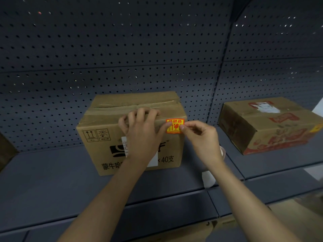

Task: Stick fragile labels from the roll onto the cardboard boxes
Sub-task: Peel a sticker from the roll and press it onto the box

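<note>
Pinching the fragile label by its right edge with my right grip — thumb and forefinger clamped on it — at the upper right of the cardboard box front. Left grip curls over the box's top edge.

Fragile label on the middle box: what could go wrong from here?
1. The right hand pinches the fragile label by its right edge, so that side may not be stuck; it could crease or go on crooked.
2. The label sits near the cardboard box right corner; a slip could wrap it round the edge.
3. What looks like the white roll stands near the shelf front edge under the right forearm; the arm could knock it off.
</note>
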Tool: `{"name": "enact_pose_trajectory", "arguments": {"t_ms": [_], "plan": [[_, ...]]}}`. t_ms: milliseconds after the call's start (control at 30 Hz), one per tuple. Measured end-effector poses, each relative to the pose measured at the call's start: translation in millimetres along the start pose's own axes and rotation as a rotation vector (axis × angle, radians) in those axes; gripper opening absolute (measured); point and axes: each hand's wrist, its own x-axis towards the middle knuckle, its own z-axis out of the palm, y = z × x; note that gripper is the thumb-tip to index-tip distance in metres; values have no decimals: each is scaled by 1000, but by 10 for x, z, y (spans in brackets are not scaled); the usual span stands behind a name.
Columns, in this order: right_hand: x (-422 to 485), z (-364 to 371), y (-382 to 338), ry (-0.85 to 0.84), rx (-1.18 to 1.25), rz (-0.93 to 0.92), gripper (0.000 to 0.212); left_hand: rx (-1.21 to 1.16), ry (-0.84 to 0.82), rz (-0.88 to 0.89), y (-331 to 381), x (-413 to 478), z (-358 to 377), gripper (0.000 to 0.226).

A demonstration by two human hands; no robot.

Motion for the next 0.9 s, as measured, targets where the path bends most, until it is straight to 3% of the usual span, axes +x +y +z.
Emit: {"name": "enact_pose_trajectory", "arguments": {"t_ms": [267, 533, 667, 900], "plan": [[-14, -21, -61, 23, -236, -76, 12, -30, -17, -11, 0, 7, -13, 46], [62, -172, -78, 42, -236, -77, 20, -29, 2, -16, 2, -6, -7, 44], [172, -135, -123, -74, -211, -137, 38, -49, -13, -11, -1, -11, -9, 46], [234, -49, -37, -68, -202, -167, 23, -57, 14, -10, -12, -5, 17, 40]]}}
